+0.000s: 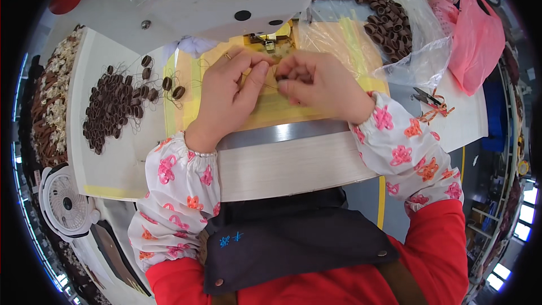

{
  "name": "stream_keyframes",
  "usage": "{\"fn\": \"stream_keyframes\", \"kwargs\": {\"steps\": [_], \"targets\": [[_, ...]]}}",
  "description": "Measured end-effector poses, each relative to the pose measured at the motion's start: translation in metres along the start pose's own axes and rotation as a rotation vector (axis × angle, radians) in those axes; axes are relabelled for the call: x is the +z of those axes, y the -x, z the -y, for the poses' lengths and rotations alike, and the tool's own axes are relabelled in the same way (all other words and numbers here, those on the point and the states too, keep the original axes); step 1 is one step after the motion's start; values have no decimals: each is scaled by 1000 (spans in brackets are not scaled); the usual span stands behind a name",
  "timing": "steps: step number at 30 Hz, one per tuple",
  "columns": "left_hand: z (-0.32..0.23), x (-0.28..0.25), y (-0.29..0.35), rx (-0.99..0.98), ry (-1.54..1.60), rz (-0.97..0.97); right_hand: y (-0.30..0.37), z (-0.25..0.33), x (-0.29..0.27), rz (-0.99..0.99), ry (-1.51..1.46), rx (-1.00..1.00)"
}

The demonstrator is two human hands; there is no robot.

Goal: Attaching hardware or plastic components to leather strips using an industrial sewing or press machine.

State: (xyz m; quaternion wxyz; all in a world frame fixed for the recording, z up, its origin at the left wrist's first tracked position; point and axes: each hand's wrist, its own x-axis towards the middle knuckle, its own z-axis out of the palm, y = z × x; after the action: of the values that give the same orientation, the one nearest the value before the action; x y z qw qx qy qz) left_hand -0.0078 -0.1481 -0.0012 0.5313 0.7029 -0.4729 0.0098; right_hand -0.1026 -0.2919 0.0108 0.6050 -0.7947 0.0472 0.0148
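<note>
Both hands meet over the yellow-taped plate (254, 114), just in front of the presser foot (270, 46) of a white sewing machine (209, 5). My left hand (236, 87) is closed, its thumb and forefinger pinching a thin dark thread (271, 85). Close beside it, my right hand (323, 83) is closed too, slightly blurred. Its curled fingertips hold a small dark brown loop (279, 73), mostly hidden by them. To the left lies a heap of brown fabric loops (113, 104) with loose thread tails. A few single loops (178, 92) are nearer my left hand.
At the right back, a clear plastic bag (420, 39) holds many brown loops (389, 28). Beyond it hangs a pink plastic bag (480, 42). Scissors (426, 97) with an orange cord lie by my right sleeve. A white fan (65, 200) stands off the table's left edge.
</note>
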Motion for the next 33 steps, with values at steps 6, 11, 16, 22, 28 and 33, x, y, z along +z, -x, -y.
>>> {"fn": "stream_keyframes", "kwargs": {"steps": [6, 11, 16, 22, 28, 33], "targets": [[23, -12, -5, -39, -52, 261, 13, 15, 1, 185, 105, -80], [9, -15, -11, -347, 17, 191, -32, 6, -25, 130, -94, 115], [14, -14, -11, -368, -62, 202, -42, 6, -22, 135, -23, 131], [17, -5, -19, -372, -171, 140, -40, -20, -15, -299, 472, -485], [23, 0, -22, -532, -162, 81, -46, -23, -12, -411, 525, -511], [19, 0, -21, -601, -136, 56, -43, -19, -12, -387, 527, -466]]}}
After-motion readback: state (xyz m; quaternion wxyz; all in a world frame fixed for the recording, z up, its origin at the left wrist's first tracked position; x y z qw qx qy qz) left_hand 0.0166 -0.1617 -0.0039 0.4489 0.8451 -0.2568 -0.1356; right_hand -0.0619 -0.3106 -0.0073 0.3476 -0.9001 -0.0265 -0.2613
